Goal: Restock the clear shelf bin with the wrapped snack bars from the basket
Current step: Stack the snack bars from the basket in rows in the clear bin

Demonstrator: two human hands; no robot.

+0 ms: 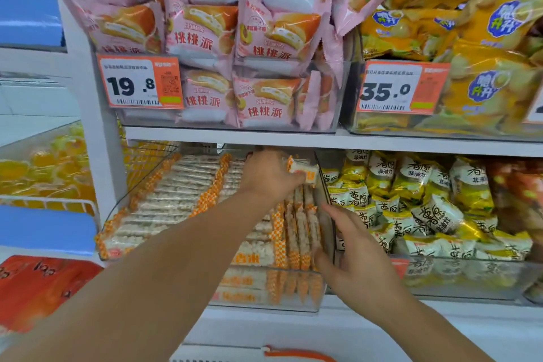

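Observation:
The clear shelf bin (318,291) sits on the lower shelf, filled with white snack bars that have orange checkered ends (176,194). My left hand (269,173) reaches deep into the bin and grips one wrapped bar (304,170) near the bin's right wall. My right hand (357,253) is at the bin's front right corner, thumb inside against upright bars (302,232), fingers outside on the clear wall. A strip of the basket (296,354), white with an orange handle, shows at the bottom edge; its contents are out of view.
The shelf board (293,139) hangs close over my left hand. Right of the bin stands another clear bin of yellow and white packets (426,209). Above sit pink pie packs (264,38) and yellow bags (484,67). An orange-red pack (38,285) lies lower left.

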